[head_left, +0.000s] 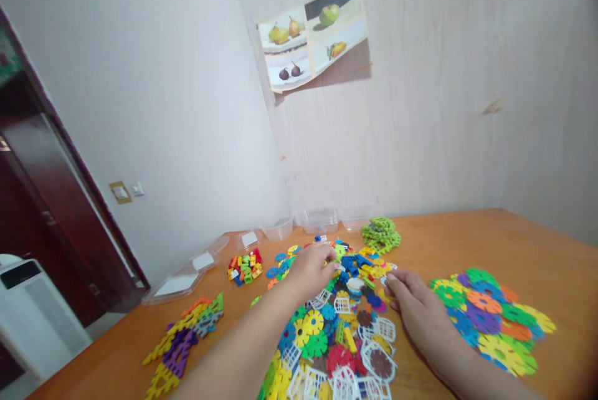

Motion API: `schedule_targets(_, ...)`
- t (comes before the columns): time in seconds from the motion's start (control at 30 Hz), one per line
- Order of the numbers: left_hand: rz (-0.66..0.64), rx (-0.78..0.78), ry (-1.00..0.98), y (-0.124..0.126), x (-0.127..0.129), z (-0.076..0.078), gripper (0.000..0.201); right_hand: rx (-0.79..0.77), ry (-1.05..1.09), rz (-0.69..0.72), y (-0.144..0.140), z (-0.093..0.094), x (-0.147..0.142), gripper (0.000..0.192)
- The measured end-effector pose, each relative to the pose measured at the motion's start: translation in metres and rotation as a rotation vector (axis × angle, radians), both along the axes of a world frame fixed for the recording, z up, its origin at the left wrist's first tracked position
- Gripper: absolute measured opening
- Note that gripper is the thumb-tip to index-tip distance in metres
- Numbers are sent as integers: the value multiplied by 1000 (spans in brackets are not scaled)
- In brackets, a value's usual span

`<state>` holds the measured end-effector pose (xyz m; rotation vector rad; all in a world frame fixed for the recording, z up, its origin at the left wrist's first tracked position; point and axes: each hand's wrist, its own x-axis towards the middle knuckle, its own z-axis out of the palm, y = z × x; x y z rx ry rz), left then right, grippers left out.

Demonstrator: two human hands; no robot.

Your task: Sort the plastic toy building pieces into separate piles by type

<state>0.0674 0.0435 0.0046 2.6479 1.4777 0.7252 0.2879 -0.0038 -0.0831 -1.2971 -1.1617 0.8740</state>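
Note:
My left hand point(312, 270) reaches over the far part of a mixed pile of plastic building pieces. Its fingers are curled together among the pieces, and what they hold, if anything, is hidden. At the pile's right edge my right hand point(413, 300) has its thumb and fingers pinched; small pale bits show by the fingertips, too small to name. The pile has white lattice window pieces point(343, 305), a red flower disc point(340, 359), yellow flower discs point(313, 322) and blue pieces point(350, 263).
Large flower discs point(483, 319) lie in a heap at right. Green pieces point(380, 235) are stacked at the back. Small bricks point(245, 266) and jagged triangular pieces point(180, 347) sit at left. Clear plastic containers point(320, 220) and lids point(177, 285) line the table's point(458, 235) far side.

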Motion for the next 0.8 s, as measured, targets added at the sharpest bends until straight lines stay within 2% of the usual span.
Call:
schedule_targets(0.1, 138, 24, -147, 9, -54, -2, 14, -17, -24, 2, 0, -1, 1, 38)
schedule_targets(0.2, 421, 1, -271, 19, -114, -6, 12, -21, -61, 3, 0, -1, 2, 38)
schedule_targets(0.27, 554, 7, -305, 23, -151, -7, 11, -17, -89, -4, 0, -1, 2, 38)
schedule_targets(0.4, 769, 18, -355, 25, -203, -11, 10, -38, -52, 10, 4, -7, 1, 40)
schedule_targets(0.57, 968, 29, -395, 28, -223, -21, 4, -52, -40, 25, 5, -10, 1, 40)
schedule_targets(0.73, 998, 9, -379, 40, -223, -24, 7, -7, -77, 2, 1, -2, -1, 39)
schedule_targets(0.8, 1000, 4, -371, 43, -223, -24, 9, 17, -81, -52, -1, 1, -2, 37)
